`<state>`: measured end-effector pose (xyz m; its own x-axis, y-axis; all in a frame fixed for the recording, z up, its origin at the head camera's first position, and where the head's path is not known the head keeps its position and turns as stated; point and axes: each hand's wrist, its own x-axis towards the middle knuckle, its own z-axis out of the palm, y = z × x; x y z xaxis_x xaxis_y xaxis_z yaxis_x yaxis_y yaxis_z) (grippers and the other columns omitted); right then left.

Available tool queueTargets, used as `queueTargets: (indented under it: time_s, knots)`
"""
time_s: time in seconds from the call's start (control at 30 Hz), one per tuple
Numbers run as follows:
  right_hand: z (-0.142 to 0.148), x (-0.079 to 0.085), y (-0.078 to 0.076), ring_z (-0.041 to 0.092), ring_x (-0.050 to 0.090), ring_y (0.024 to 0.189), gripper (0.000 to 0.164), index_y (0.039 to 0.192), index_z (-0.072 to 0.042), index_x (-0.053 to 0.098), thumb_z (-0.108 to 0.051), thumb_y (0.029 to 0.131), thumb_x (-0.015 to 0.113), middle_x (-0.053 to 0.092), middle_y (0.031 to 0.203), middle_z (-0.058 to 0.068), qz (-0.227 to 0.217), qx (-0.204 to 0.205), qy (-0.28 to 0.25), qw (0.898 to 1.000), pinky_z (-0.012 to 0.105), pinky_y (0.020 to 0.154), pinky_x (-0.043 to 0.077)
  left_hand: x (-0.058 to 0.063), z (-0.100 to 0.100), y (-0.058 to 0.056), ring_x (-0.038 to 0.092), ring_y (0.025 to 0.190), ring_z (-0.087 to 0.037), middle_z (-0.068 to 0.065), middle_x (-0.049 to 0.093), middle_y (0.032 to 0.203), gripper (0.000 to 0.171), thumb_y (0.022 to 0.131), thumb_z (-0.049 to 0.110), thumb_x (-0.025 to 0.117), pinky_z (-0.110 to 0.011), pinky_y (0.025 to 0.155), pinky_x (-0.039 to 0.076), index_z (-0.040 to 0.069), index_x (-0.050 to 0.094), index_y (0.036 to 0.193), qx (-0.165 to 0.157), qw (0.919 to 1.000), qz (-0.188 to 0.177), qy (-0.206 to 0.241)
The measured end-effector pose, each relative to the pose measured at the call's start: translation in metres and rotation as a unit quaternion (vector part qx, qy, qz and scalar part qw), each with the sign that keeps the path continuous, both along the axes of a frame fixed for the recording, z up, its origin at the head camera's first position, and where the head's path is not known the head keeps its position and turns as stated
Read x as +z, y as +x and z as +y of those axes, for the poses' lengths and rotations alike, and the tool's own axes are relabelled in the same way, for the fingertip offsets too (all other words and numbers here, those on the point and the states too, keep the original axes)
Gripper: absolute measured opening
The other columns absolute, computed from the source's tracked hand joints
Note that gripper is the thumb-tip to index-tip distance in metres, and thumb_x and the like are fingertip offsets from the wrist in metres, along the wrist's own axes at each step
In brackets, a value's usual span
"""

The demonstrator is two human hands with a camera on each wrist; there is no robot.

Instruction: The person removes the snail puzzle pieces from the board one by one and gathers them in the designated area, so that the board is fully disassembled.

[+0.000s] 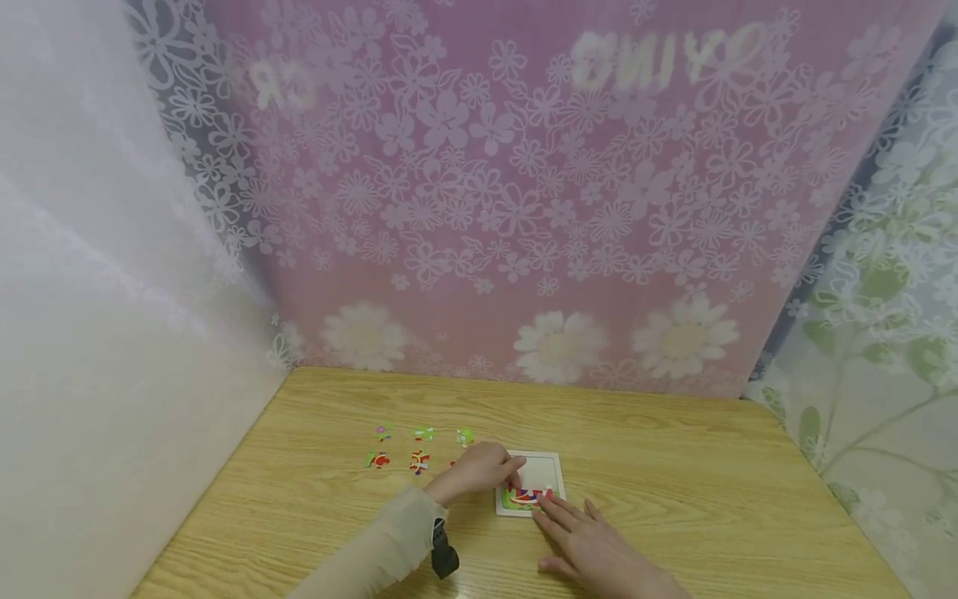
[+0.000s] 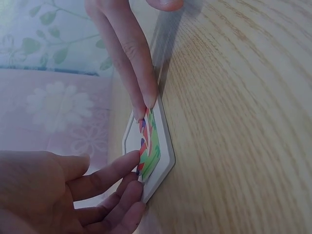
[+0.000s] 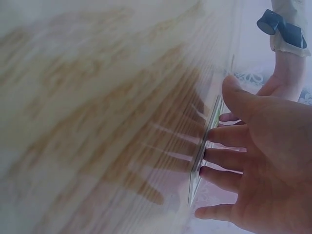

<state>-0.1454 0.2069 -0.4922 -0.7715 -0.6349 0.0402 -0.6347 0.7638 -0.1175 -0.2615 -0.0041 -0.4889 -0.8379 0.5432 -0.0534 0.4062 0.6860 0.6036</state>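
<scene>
A small white-framed puzzle tray (image 1: pixel 542 471) lies on the table, with brightly coloured jigsaw pieces (image 1: pixel 526 497) filling its near part. Its far part shows the bare base. From the left, my left hand (image 1: pixel 481 466) reaches over the tray. In the left wrist view, the left fingertips (image 2: pixel 132 160) touch the end of the red and green pieces (image 2: pixel 152 155), thumb held apart. My right hand (image 1: pixel 595 545) has straight, spread fingers, and two of its fingertips (image 2: pixel 150 100) rest on the other end of the pieces. The right palm hangs beside the tray's near right corner.
Several loose jigsaw pieces lie in two rows left of the tray, among them a green one (image 1: pixel 424 433) and a red one (image 1: pixel 419 462). The left forearm partly covers the near row's right end. Flowered curtains (image 1: pixel 524 208) stand behind the wooden table (image 1: pixel 674 466) and at its sides.
</scene>
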Motion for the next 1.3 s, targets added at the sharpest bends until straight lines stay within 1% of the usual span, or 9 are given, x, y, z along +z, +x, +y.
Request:
queueTargets:
  time_s: [0.27, 0.43, 0.53, 0.67, 0.77, 0.9, 1.03, 1.13, 1.3]
  knots:
    - [-0.0002, 0.0024, 0.0012, 0.034, 0.046, 0.14, 0.068, 0.145, -0.003, 0.055, -0.056, 0.102, 0.048, 0.048, 0.153, 0.015, 0.003, 0.001, 0.004, 1.0, 0.066, 0.103, 0.042, 0.0027, 0.0025, 0.0026, 0.036, 0.049, -0.005, 0.001, 0.069, 0.066, 0.045, 0.106, 0.029, 0.055, -0.021, 0.05, 0.028, 0.011, 0.078, 0.072, 0.007, 0.9997, 0.017, -0.017]
    - [0.0, 0.0022, 0.0007, 0.033, 0.047, 0.14, 0.068, 0.145, -0.003, 0.055, -0.056, 0.102, 0.049, 0.049, 0.153, 0.015, 0.014, 0.002, 0.01, 1.0, 0.065, 0.103, 0.043, 0.0009, 0.0033, 0.0003, 0.033, 0.05, -0.005, 0.004, 0.067, 0.065, 0.039, 0.104, 0.025, 0.059, -0.021, 0.05, 0.026, 0.013, 0.077, 0.071, 0.003, 0.9993, 0.026, -0.026]
    - [0.0001, 0.0014, -0.0001, 0.033, 0.046, 0.14, 0.069, 0.145, -0.003, 0.055, -0.056, 0.102, 0.049, 0.048, 0.153, 0.014, 0.007, 0.0, 0.008, 1.0, 0.065, 0.104, 0.042, 0.0, 0.0026, -0.0011, 0.036, 0.052, -0.004, 0.007, 0.065, 0.064, 0.028, 0.098, 0.023, 0.068, -0.02, 0.052, 0.029, 0.014, 0.078, 0.074, -0.004, 0.9992, 0.027, -0.03]
    - [0.0004, 0.0011, -0.0007, 0.033, 0.045, 0.141, 0.07, 0.146, -0.003, 0.054, -0.057, 0.102, 0.048, 0.047, 0.154, 0.015, -0.006, -0.001, 0.005, 1.0, 0.066, 0.105, 0.041, 0.0021, 0.0007, -0.0003, 0.046, 0.06, 0.0, 0.01, 0.066, 0.068, 0.01, 0.086, 0.015, 0.082, -0.019, 0.061, 0.038, 0.015, 0.078, 0.077, -0.021, 0.999, 0.024, -0.033]
    - [0.0007, 0.0012, -0.0008, 0.033, 0.046, 0.141, 0.069, 0.145, -0.003, 0.054, -0.056, 0.102, 0.048, 0.047, 0.154, 0.015, 0.0, 0.003, 0.005, 1.0, 0.066, 0.103, 0.042, 0.0036, 0.0002, 0.0003, 0.052, 0.064, 0.001, 0.008, 0.068, 0.072, 0.012, 0.078, 0.011, 0.089, -0.018, 0.066, 0.042, 0.014, 0.077, 0.078, -0.03, 0.9988, 0.022, -0.032]
    - [0.0001, 0.0013, -0.0008, 0.033, 0.047, 0.14, 0.069, 0.145, -0.003, 0.055, -0.056, 0.102, 0.049, 0.048, 0.154, 0.015, 0.011, 0.007, 0.008, 1.0, 0.066, 0.103, 0.043, 0.0052, 0.0005, 0.0006, 0.052, 0.065, 0.001, 0.008, 0.067, 0.073, 0.018, 0.073, 0.011, 0.093, -0.018, 0.066, 0.043, 0.015, 0.076, 0.079, -0.033, 0.9981, 0.022, -0.047]
    - [-0.0003, 0.0018, -0.0001, 0.033, 0.047, 0.139, 0.068, 0.144, -0.003, 0.056, -0.056, 0.101, 0.049, 0.049, 0.153, 0.015, 0.016, 0.008, 0.009, 1.0, 0.066, 0.103, 0.043, 0.0072, 0.0006, 0.0018, 0.052, 0.067, 0.0, 0.01, 0.064, 0.074, 0.021, 0.071, 0.01, 0.094, -0.018, 0.066, 0.044, 0.016, 0.076, 0.08, -0.029, 0.998, 0.014, -0.055]
    - [-0.0003, 0.0024, 0.0003, 0.033, 0.048, 0.139, 0.068, 0.143, -0.002, 0.056, -0.056, 0.101, 0.05, 0.05, 0.152, 0.015, 0.017, 0.009, 0.007, 1.0, 0.066, 0.102, 0.043, 0.0074, 0.0006, 0.0021, 0.052, 0.067, -0.001, 0.009, 0.064, 0.074, 0.021, 0.071, 0.009, 0.093, -0.019, 0.065, 0.044, 0.016, 0.075, 0.08, -0.026, 0.9985, 0.006, -0.048]
    - [0.0001, 0.0025, 0.0004, 0.033, 0.049, 0.138, 0.068, 0.143, -0.002, 0.057, -0.055, 0.101, 0.05, 0.051, 0.151, 0.015, 0.027, 0.011, 0.008, 1.0, 0.065, 0.101, 0.044, 0.0047, -0.0005, -0.0002, 0.052, 0.066, -0.002, 0.008, 0.064, 0.074, 0.021, 0.072, 0.01, 0.093, -0.019, 0.063, 0.044, 0.016, 0.074, 0.079, -0.029, 0.999, 0.008, -0.034]
